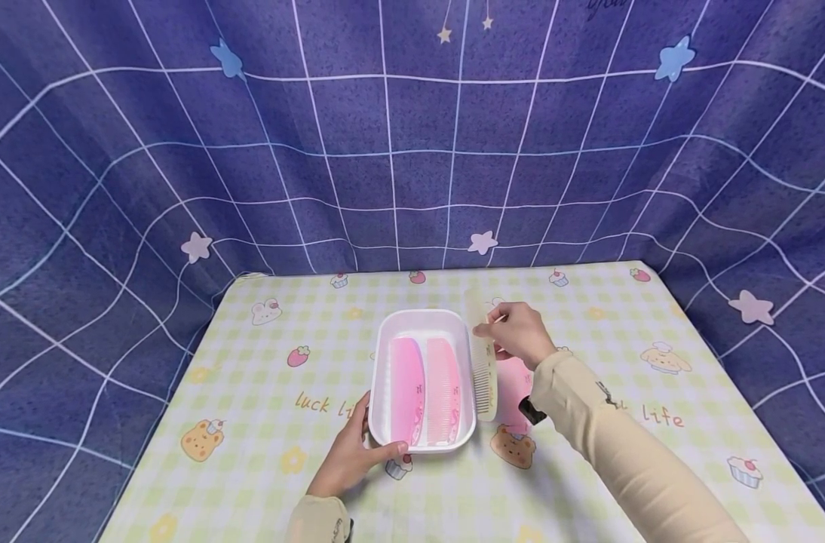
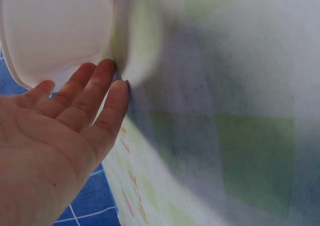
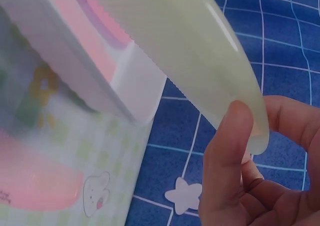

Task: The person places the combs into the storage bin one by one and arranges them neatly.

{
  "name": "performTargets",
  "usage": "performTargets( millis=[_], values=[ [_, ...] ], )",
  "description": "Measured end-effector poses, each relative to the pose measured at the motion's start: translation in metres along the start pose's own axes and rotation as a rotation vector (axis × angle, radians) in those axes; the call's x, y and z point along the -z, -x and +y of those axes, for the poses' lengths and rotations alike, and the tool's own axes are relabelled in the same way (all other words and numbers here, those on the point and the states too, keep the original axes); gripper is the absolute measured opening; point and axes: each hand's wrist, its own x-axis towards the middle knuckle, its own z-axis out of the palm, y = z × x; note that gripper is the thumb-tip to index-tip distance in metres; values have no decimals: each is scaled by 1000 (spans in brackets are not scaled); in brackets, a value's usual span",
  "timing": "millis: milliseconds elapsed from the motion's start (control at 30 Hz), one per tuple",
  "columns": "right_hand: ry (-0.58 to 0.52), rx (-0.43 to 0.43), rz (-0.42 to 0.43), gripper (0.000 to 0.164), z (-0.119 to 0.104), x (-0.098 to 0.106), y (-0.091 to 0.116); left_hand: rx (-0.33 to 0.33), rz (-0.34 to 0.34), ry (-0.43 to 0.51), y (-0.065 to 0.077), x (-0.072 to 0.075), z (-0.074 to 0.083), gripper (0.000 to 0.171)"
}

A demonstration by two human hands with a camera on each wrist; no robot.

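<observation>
My right hand (image 1: 521,332) pinches one end of a pale yellow-green comb (image 3: 200,50) between thumb and fingers. That comb slants beside the right wall of a white plastic tray (image 1: 422,315), teeth toward the tray. Inside the tray lie two combs side by side, a brighter pink comb (image 1: 406,392) on the left and a light pink comb (image 1: 441,385) on the right. At the tray's near left corner, my left hand (image 1: 351,456) rests with fingers along the outer side and thumb at the front rim. Its fingers look loosely extended in the left wrist view.
Another pink comb (image 1: 514,385) lies on the table to the right of the tray, partly hidden by the right arm. A checkered cloth with cartoon prints (image 1: 249,377) covers the table. Behind it hangs a blue curtain (image 1: 412,173) with grid lines and stars.
</observation>
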Motion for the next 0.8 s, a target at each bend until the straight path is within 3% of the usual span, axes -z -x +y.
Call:
performTargets(
  millis=[800],
  values=[
    [-70,-31,-45,20,1,-44,-1,-6,7,-21,0,0,0,112]
  ],
)
